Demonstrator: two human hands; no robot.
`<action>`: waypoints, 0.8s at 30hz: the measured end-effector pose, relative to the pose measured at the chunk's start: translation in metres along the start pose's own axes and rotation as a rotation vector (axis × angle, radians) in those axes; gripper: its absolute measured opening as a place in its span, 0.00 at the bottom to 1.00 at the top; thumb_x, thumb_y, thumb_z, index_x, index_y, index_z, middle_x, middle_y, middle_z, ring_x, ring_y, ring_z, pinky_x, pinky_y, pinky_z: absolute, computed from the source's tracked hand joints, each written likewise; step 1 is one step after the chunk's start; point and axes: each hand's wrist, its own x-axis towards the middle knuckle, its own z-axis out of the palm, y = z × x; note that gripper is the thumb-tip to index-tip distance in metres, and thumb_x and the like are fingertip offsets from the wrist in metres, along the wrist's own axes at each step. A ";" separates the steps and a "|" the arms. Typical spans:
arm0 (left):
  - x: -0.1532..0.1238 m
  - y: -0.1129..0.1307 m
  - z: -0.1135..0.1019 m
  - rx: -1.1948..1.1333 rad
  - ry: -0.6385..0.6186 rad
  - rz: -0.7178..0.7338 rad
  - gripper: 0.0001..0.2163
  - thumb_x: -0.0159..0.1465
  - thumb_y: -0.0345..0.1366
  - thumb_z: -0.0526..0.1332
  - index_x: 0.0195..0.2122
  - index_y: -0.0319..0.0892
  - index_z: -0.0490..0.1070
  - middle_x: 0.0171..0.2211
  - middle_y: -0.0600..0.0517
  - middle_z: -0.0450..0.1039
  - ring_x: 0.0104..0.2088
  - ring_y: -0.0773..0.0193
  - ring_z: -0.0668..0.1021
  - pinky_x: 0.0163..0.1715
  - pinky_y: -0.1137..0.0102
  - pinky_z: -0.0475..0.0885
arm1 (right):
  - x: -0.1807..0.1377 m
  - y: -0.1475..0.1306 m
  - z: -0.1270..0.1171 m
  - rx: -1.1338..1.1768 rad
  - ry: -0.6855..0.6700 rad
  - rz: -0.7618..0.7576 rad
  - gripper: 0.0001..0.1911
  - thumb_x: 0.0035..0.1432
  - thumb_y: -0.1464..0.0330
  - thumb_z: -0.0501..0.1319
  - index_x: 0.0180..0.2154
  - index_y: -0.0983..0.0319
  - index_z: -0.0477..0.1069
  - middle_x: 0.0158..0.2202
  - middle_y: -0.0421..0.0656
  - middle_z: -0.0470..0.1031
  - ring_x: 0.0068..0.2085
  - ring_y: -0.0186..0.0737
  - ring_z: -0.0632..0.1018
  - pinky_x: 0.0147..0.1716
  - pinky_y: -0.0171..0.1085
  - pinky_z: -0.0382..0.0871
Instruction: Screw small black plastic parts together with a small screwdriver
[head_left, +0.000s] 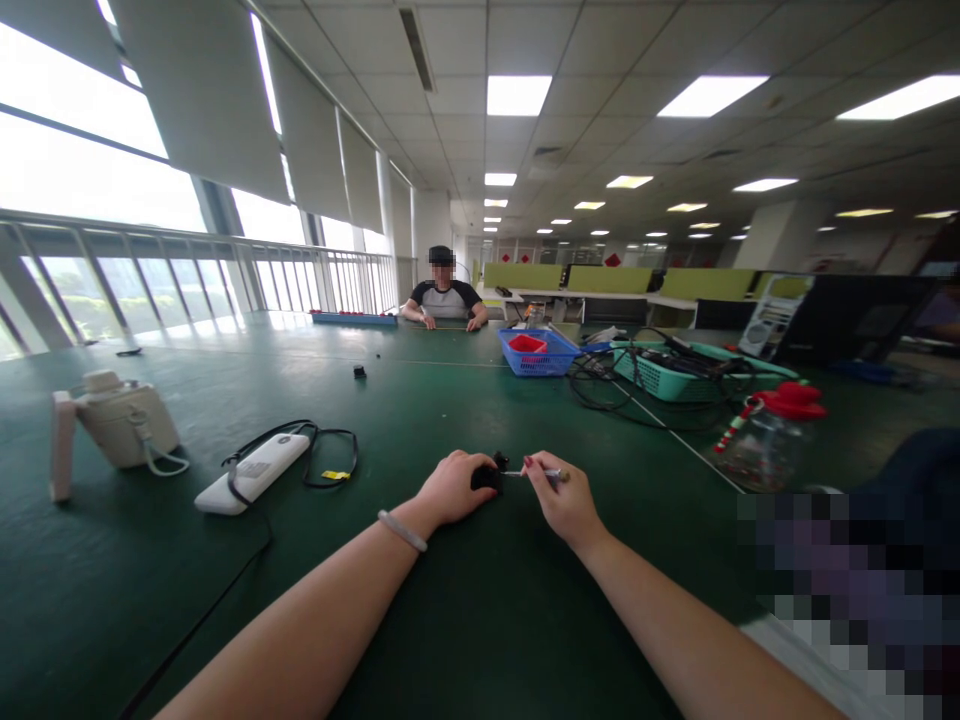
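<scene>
On the green table, my left hand [455, 486] is closed around a small black object [488, 479], thumb and fingers pressing on its sides; its exact kind I cannot make out. My right hand [564, 502] grips a slim screwdriver [556, 474] with a light handle, held almost level. Its thin metal shaft points left, and the tip reaches the right side of the black object. Whether the tip sits in a screw is too small to tell.
To the left lie a white power bank [253, 474] with a black cable and a beige bottle [129, 418]. A blue basket [541, 355], a teal basket of cables [660, 375] and a red-lidded jar [772, 440] stand right. A person [444, 298] sits opposite.
</scene>
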 end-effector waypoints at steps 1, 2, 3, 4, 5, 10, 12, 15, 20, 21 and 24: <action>-0.001 0.001 -0.001 -0.007 -0.012 0.001 0.19 0.57 0.45 0.66 0.50 0.51 0.73 0.44 0.49 0.75 0.49 0.53 0.75 0.50 0.61 0.70 | 0.000 0.001 0.000 0.012 0.005 0.020 0.19 0.67 0.58 0.52 0.28 0.60 0.70 0.20 0.37 0.65 0.23 0.35 0.68 0.25 0.35 0.59; -0.001 0.002 -0.003 -0.013 -0.026 0.003 0.19 0.56 0.45 0.66 0.49 0.51 0.73 0.44 0.50 0.75 0.48 0.53 0.75 0.50 0.61 0.70 | 0.000 0.002 0.000 0.032 0.012 0.045 0.19 0.67 0.57 0.52 0.27 0.60 0.70 0.19 0.37 0.64 0.23 0.35 0.67 0.24 0.34 0.58; -0.002 0.003 -0.004 -0.018 -0.042 0.006 0.19 0.57 0.44 0.66 0.49 0.51 0.73 0.45 0.50 0.75 0.48 0.54 0.75 0.50 0.62 0.70 | 0.000 0.003 0.000 0.061 0.022 0.076 0.20 0.66 0.56 0.52 0.27 0.59 0.70 0.19 0.36 0.63 0.22 0.35 0.67 0.23 0.34 0.58; -0.002 0.004 -0.005 -0.021 -0.057 0.011 0.19 0.57 0.44 0.66 0.49 0.50 0.73 0.45 0.50 0.75 0.48 0.54 0.75 0.50 0.62 0.70 | 0.001 0.005 0.000 0.097 0.037 0.111 0.21 0.66 0.55 0.52 0.27 0.59 0.69 0.18 0.36 0.62 0.21 0.35 0.66 0.22 0.34 0.58; -0.002 0.005 -0.006 -0.022 -0.071 0.020 0.19 0.57 0.44 0.66 0.49 0.50 0.73 0.45 0.50 0.75 0.48 0.54 0.75 0.49 0.62 0.70 | 0.001 0.006 0.000 0.137 0.052 0.147 0.22 0.66 0.54 0.52 0.26 0.59 0.69 0.18 0.36 0.62 0.20 0.35 0.66 0.21 0.34 0.58; -0.003 0.006 -0.009 -0.031 -0.102 0.066 0.20 0.57 0.43 0.67 0.50 0.50 0.72 0.45 0.50 0.75 0.47 0.55 0.75 0.49 0.63 0.70 | 0.003 0.013 0.000 0.317 0.066 0.272 0.24 0.63 0.50 0.53 0.25 0.60 0.68 0.17 0.36 0.62 0.18 0.33 0.65 0.17 0.33 0.58; -0.003 0.007 -0.009 -0.029 -0.108 0.045 0.20 0.56 0.44 0.67 0.51 0.51 0.72 0.45 0.50 0.74 0.46 0.55 0.76 0.47 0.63 0.71 | 0.004 0.014 0.000 0.359 0.060 0.301 0.24 0.62 0.49 0.54 0.25 0.60 0.67 0.17 0.36 0.61 0.17 0.33 0.64 0.16 0.33 0.57; -0.003 0.008 -0.011 -0.021 -0.118 0.026 0.20 0.56 0.45 0.67 0.50 0.51 0.73 0.45 0.50 0.74 0.45 0.55 0.76 0.46 0.64 0.71 | 0.005 0.014 0.001 0.359 0.054 0.323 0.24 0.62 0.48 0.54 0.24 0.60 0.68 0.17 0.36 0.61 0.17 0.32 0.64 0.15 0.32 0.57; -0.003 0.011 -0.012 -0.004 -0.134 0.047 0.21 0.55 0.46 0.68 0.51 0.53 0.73 0.44 0.50 0.74 0.44 0.55 0.77 0.45 0.64 0.71 | 0.005 0.016 0.005 0.320 -0.013 0.330 0.24 0.62 0.48 0.54 0.26 0.60 0.68 0.18 0.36 0.63 0.18 0.33 0.65 0.17 0.33 0.60; -0.003 0.011 -0.012 0.005 -0.137 0.051 0.21 0.56 0.46 0.68 0.51 0.53 0.73 0.45 0.50 0.74 0.45 0.55 0.77 0.45 0.64 0.71 | 0.005 0.017 0.006 0.313 -0.031 0.331 0.24 0.62 0.48 0.54 0.26 0.60 0.68 0.18 0.36 0.63 0.18 0.33 0.66 0.18 0.33 0.60; -0.002 0.011 -0.010 0.036 -0.132 0.065 0.21 0.56 0.46 0.67 0.51 0.52 0.72 0.45 0.50 0.75 0.46 0.55 0.76 0.47 0.64 0.71 | 0.004 0.019 0.007 0.267 -0.052 0.298 0.24 0.63 0.49 0.53 0.27 0.60 0.69 0.18 0.36 0.63 0.18 0.34 0.66 0.18 0.33 0.59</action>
